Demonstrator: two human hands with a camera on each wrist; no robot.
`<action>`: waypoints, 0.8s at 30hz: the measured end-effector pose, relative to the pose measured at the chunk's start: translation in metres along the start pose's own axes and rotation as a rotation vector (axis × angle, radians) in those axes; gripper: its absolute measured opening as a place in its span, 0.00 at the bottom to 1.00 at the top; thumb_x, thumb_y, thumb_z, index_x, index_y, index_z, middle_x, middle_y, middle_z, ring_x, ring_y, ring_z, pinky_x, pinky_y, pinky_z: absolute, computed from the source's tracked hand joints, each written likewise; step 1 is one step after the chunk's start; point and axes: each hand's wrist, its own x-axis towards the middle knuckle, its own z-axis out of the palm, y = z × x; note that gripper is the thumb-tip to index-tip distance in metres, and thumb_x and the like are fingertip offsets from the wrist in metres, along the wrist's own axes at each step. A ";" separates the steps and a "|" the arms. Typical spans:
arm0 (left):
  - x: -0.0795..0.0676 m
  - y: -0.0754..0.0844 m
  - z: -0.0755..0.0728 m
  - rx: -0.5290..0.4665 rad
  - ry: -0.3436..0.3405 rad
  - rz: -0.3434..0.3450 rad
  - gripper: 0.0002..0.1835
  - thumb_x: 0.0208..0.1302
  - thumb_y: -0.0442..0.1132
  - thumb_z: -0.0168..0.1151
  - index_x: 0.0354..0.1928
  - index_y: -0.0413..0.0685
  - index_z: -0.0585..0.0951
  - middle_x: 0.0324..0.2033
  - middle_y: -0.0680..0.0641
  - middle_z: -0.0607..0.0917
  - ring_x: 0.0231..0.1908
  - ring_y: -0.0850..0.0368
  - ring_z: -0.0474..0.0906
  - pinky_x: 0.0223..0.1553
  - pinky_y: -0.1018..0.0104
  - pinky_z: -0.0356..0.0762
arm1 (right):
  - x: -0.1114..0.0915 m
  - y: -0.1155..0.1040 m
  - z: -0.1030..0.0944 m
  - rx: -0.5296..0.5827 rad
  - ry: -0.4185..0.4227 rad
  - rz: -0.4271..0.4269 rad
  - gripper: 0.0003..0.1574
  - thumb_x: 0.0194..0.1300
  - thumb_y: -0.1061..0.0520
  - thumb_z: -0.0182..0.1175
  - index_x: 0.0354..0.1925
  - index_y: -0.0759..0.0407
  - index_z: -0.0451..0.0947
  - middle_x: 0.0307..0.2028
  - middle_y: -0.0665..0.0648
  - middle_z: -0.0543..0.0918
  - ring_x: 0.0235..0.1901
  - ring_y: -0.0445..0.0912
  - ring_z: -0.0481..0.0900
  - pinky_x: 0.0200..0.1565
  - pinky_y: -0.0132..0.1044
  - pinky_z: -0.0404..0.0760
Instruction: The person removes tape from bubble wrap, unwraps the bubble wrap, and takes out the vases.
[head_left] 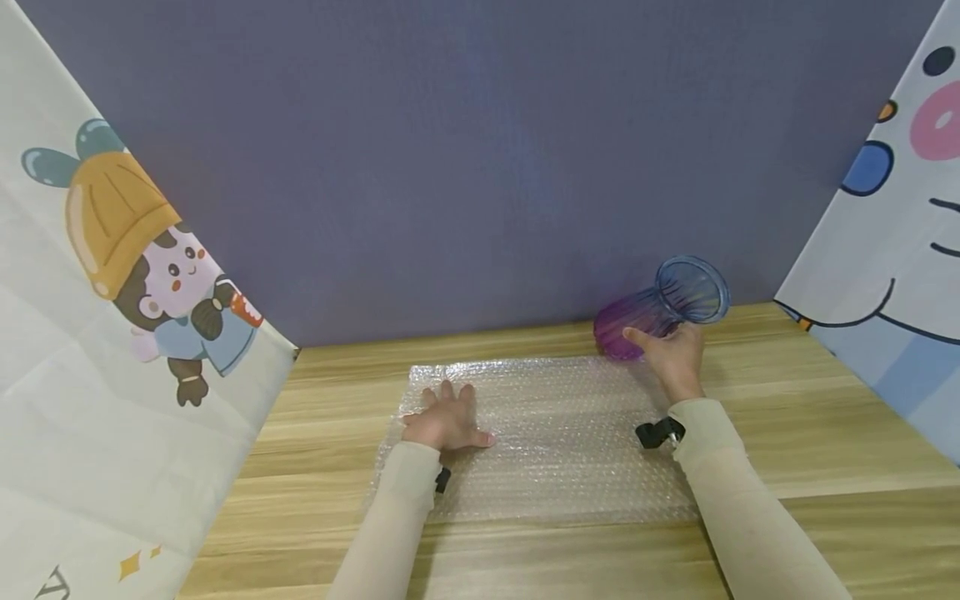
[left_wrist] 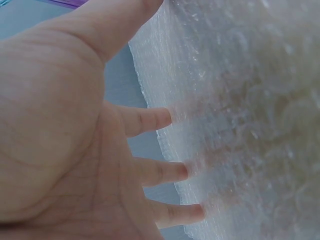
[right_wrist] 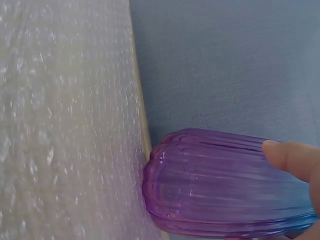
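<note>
A sheet of bubble wrap (head_left: 555,433) lies flat on the wooden table. My left hand (head_left: 446,419) rests on its left part with the fingers spread; in the left wrist view the straight fingers (left_wrist: 162,172) touch the wrap. My right hand (head_left: 675,354) grips a ribbed glass vase (head_left: 637,321) around its neck, near the back right of the sheet. The vase is tilted, its purple base low to the left and its flared blue rim up to the right. In the right wrist view the purple body (right_wrist: 200,185) shows beside the wrap, with my thumb on it.
A grey-blue partition (head_left: 480,183) rises at the table's back edge. White printed panels stand at the left (head_left: 67,333) and right (head_left: 915,275). The wooden table top (head_left: 300,500) extends around the wrap. A small black device (head_left: 658,432) sits at my right wrist.
</note>
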 end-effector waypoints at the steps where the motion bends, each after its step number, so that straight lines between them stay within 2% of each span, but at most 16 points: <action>1: 0.000 0.000 0.000 0.000 -0.001 -0.001 0.60 0.52 0.68 0.73 0.80 0.51 0.57 0.80 0.31 0.49 0.76 0.20 0.45 0.54 0.08 0.56 | 0.000 0.000 0.000 -0.005 -0.002 -0.010 0.54 0.55 0.56 0.78 0.73 0.63 0.61 0.70 0.64 0.73 0.71 0.56 0.69 0.75 0.49 0.66; 2: 0.000 -0.001 0.000 0.001 -0.001 -0.002 0.60 0.52 0.69 0.72 0.80 0.51 0.57 0.80 0.31 0.49 0.76 0.20 0.45 0.54 0.08 0.57 | 0.000 0.001 0.001 -0.017 -0.004 -0.020 0.53 0.55 0.55 0.78 0.72 0.63 0.62 0.69 0.65 0.74 0.69 0.56 0.70 0.75 0.49 0.68; 3: 0.000 -0.001 0.000 0.002 -0.001 -0.004 0.60 0.52 0.69 0.72 0.80 0.51 0.57 0.80 0.32 0.49 0.76 0.21 0.45 0.54 0.08 0.57 | 0.000 0.001 0.001 -0.033 -0.008 -0.020 0.49 0.55 0.54 0.78 0.68 0.65 0.65 0.63 0.66 0.77 0.64 0.57 0.74 0.70 0.48 0.73; 5: 0.000 -0.001 0.000 0.002 0.000 -0.005 0.59 0.52 0.69 0.73 0.80 0.51 0.57 0.80 0.32 0.50 0.76 0.21 0.45 0.54 0.08 0.57 | 0.000 0.000 0.002 -0.075 -0.017 -0.026 0.40 0.56 0.52 0.77 0.59 0.65 0.70 0.48 0.64 0.81 0.50 0.56 0.77 0.55 0.45 0.79; 6: 0.000 -0.002 0.000 0.002 0.000 -0.005 0.59 0.52 0.69 0.73 0.80 0.51 0.57 0.80 0.32 0.50 0.76 0.21 0.45 0.54 0.08 0.57 | -0.001 0.000 0.002 -0.102 -0.023 -0.024 0.35 0.57 0.50 0.77 0.53 0.64 0.70 0.40 0.61 0.79 0.43 0.55 0.76 0.47 0.44 0.79; 8: 0.000 -0.002 0.001 0.004 -0.001 -0.007 0.59 0.52 0.69 0.72 0.80 0.51 0.57 0.80 0.32 0.50 0.76 0.21 0.46 0.54 0.08 0.57 | -0.001 -0.001 0.003 -0.148 -0.031 -0.023 0.30 0.57 0.48 0.76 0.44 0.61 0.69 0.30 0.55 0.70 0.34 0.51 0.68 0.35 0.42 0.71; 9: 0.000 -0.002 0.001 0.004 -0.001 -0.007 0.59 0.52 0.69 0.72 0.80 0.51 0.57 0.80 0.32 0.50 0.76 0.21 0.46 0.54 0.08 0.58 | -0.002 -0.001 0.003 -0.173 -0.038 -0.016 0.29 0.57 0.47 0.76 0.39 0.60 0.67 0.27 0.54 0.66 0.31 0.51 0.65 0.32 0.42 0.67; 10: 0.000 -0.002 0.001 0.004 -0.002 -0.007 0.59 0.52 0.69 0.72 0.80 0.51 0.57 0.80 0.32 0.50 0.76 0.21 0.45 0.54 0.08 0.57 | -0.001 -0.002 0.003 -0.190 -0.047 -0.015 0.29 0.58 0.46 0.75 0.39 0.60 0.67 0.27 0.54 0.66 0.31 0.52 0.66 0.32 0.43 0.68; 12: 0.001 -0.001 0.001 0.005 -0.003 -0.004 0.59 0.53 0.69 0.72 0.80 0.51 0.57 0.80 0.32 0.50 0.76 0.21 0.45 0.54 0.08 0.58 | -0.001 -0.003 0.002 -0.209 -0.058 -0.020 0.31 0.58 0.46 0.75 0.43 0.64 0.70 0.31 0.60 0.75 0.37 0.57 0.73 0.40 0.47 0.76; 14: 0.002 0.000 0.001 0.007 -0.004 0.000 0.59 0.53 0.69 0.72 0.80 0.51 0.57 0.80 0.32 0.49 0.76 0.21 0.45 0.54 0.08 0.58 | 0.001 -0.004 0.002 -0.228 -0.076 -0.033 0.37 0.58 0.46 0.75 0.52 0.69 0.71 0.44 0.70 0.81 0.49 0.64 0.78 0.54 0.54 0.79; 15: 0.002 0.000 0.001 0.007 -0.005 0.002 0.59 0.53 0.69 0.72 0.80 0.51 0.57 0.80 0.32 0.49 0.76 0.21 0.45 0.54 0.08 0.57 | 0.002 -0.005 0.001 -0.242 -0.088 -0.040 0.42 0.58 0.45 0.75 0.58 0.71 0.70 0.52 0.73 0.81 0.56 0.67 0.77 0.61 0.57 0.77; 17: 0.003 0.000 0.001 0.006 -0.006 0.001 0.59 0.53 0.69 0.72 0.80 0.52 0.57 0.80 0.32 0.49 0.76 0.21 0.45 0.54 0.09 0.57 | 0.007 -0.007 0.001 -0.267 -0.115 -0.063 0.53 0.59 0.45 0.74 0.69 0.72 0.63 0.65 0.76 0.74 0.67 0.70 0.70 0.71 0.60 0.69; 24: 0.003 -0.001 0.001 -0.002 -0.006 -0.009 0.59 0.52 0.69 0.72 0.81 0.53 0.56 0.80 0.32 0.48 0.77 0.22 0.44 0.56 0.09 0.57 | 0.021 -0.015 0.001 -0.337 -0.226 -0.091 0.62 0.61 0.45 0.72 0.76 0.73 0.49 0.72 0.79 0.63 0.72 0.74 0.61 0.74 0.64 0.62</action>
